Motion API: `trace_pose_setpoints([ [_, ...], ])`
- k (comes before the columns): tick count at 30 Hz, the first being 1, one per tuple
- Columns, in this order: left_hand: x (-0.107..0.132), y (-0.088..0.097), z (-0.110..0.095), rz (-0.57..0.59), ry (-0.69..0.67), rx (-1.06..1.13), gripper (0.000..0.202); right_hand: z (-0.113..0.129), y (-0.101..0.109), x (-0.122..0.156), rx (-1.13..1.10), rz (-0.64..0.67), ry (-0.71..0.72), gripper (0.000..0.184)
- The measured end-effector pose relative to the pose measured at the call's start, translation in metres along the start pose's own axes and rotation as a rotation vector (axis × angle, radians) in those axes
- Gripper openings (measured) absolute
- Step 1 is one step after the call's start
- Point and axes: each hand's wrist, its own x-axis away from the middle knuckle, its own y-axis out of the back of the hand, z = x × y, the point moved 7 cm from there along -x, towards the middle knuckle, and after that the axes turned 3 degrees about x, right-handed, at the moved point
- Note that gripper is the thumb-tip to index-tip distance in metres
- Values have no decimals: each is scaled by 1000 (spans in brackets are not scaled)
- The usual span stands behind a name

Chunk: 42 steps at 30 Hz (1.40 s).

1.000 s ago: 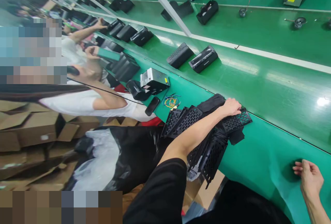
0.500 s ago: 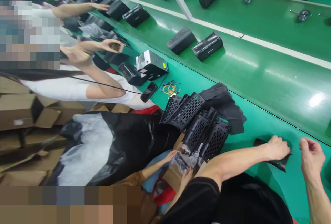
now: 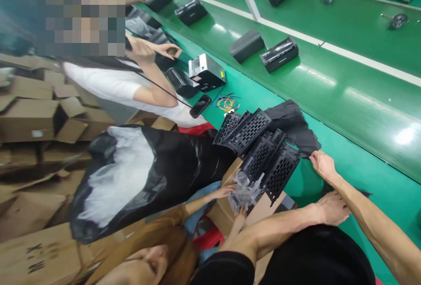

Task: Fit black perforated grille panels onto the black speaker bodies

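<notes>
My right hand (image 3: 322,164) reaches across to the pile of thin black sheets (image 3: 292,122), its fingers pinched on the pile's near corner. Below it, my left hand (image 3: 332,208) is curled at a dark panel (image 3: 365,194) lying on the green bench; my right forearm crosses over and hides part of both. Left of the sheets stand several black perforated speaker grilles (image 3: 251,131), stacked and tilted against each other. More of these grilles (image 3: 281,175) lean over the edge of an open cardboard box.
A co-worker's hands (image 3: 241,215) handle clear plastic wrap (image 3: 245,190) at the box (image 3: 226,219). Wires (image 3: 227,103), a phone (image 3: 200,106) and a grey device (image 3: 206,72) lie farther left. Black speaker housings (image 3: 279,55) sit on the green conveyor (image 3: 362,114). A large black bag (image 3: 184,166) lies at left.
My right hand has moved left from above the bench to the black sheets and closed on their corner. My left hand has shifted slightly left and nearer. The view has turned a little.
</notes>
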Motion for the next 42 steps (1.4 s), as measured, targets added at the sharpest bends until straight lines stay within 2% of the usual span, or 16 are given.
trace_pose_setpoints([
  [2,6,3,-5,26,-127,118,21,-8,15,6,-44,9,36,21],
  [3,11,13,-4,-37,-113,224,15,-12,26,11,-70,8,54,24],
  [4,16,26,2,-144,-41,338,10,-16,37,18,-90,2,71,29],
  [6,33,56,26,-428,217,526,12,-24,60,36,-200,-2,101,39],
  [8,50,78,50,-649,444,618,16,-36,75,60,-471,47,79,46],
  [9,52,85,59,-695,503,648,22,-43,78,72,-652,90,41,49],
  [11,44,90,75,-677,560,744,43,-58,76,98,-969,160,-81,55],
  [13,26,83,84,-553,586,882,56,-75,70,121,-1069,157,-206,63],
  [16,5,64,82,-332,607,1041,63,-100,59,149,-995,82,-333,69],
  [19,2,52,76,-239,633,1055,72,-122,45,171,-879,30,-421,67],
  [22,11,48,75,-218,680,923,69,-139,35,186,-739,-26,-489,56],
  [26,23,49,76,-213,719,598,39,-152,34,193,-532,-119,-551,40],
  [28,28,51,74,-208,733,435,35,-155,36,193,-424,-164,-583,38],
  [34,33,52,67,-150,755,135,42,-158,41,189,-154,-227,-669,28],
  [39,36,56,73,-167,777,55,47,-167,45,190,-83,-263,-669,31],
  [42,36,60,79,-222,790,52,55,-172,51,190,-84,-343,-651,31],
])
